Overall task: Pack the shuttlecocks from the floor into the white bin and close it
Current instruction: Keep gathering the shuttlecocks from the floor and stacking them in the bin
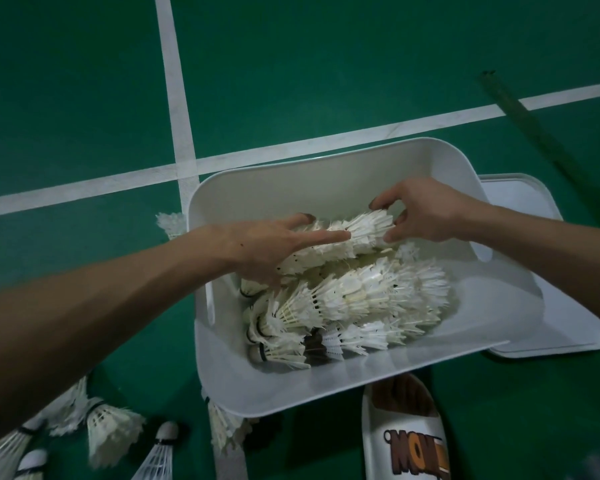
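The white bin (326, 168) stands open on the green floor, with several stacks of white shuttlecocks (361, 299) lying inside. Both hands hold one nested stack of shuttlecocks (357, 233) above the pile, near the bin's far wall. My left hand (274, 244) grips its left part, forefinger stretched along the feathers. My right hand (426, 213) pinches the feathered right end between thumb and fingers. Several loose shuttlecocks (111, 431) lie on the floor at the lower left, and one more shuttlecock (168, 221) shows behind the bin's left edge.
The bin's white lid (530, 202) lies flat on the floor to the right, partly under the bin. A white slipper (406, 434) is just below the bin. White court lines (177, 109) cross the floor. A dark green bar (527, 123) lies at the upper right.
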Motion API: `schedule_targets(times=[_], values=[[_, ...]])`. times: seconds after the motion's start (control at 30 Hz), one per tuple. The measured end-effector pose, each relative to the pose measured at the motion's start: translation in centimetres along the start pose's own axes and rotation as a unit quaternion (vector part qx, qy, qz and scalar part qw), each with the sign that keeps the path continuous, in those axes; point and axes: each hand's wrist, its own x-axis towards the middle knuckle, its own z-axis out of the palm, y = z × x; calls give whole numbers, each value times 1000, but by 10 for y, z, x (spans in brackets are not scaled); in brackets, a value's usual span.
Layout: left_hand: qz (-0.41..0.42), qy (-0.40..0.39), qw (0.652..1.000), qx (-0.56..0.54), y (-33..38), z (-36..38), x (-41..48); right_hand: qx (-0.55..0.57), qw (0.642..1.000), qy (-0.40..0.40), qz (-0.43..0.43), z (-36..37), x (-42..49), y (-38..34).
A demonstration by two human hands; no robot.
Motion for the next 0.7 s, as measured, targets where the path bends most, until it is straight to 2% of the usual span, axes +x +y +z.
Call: schedule_targets(times=[0.2, 0.33, 0.5, 0.63, 0.7], values=[[8, -21, 999, 50, 4, 1, 11, -29, 999, -14, -2, 8, 1, 4], [15, -24, 998, 49, 4, 1, 16, -28, 999, -29, 1, 5, 0, 8], [8, -27, 999, 37, 2, 0, 9, -77, 996, -39, -15, -10, -5, 0], [-1, 6, 1000, 6, 4, -8, -5, -119, 992, -17, -32, -17, -13, -13], [-5, 63, 998, -16, 7, -16, -13, -145, 988, -6, -58, -21, -18, -25]])
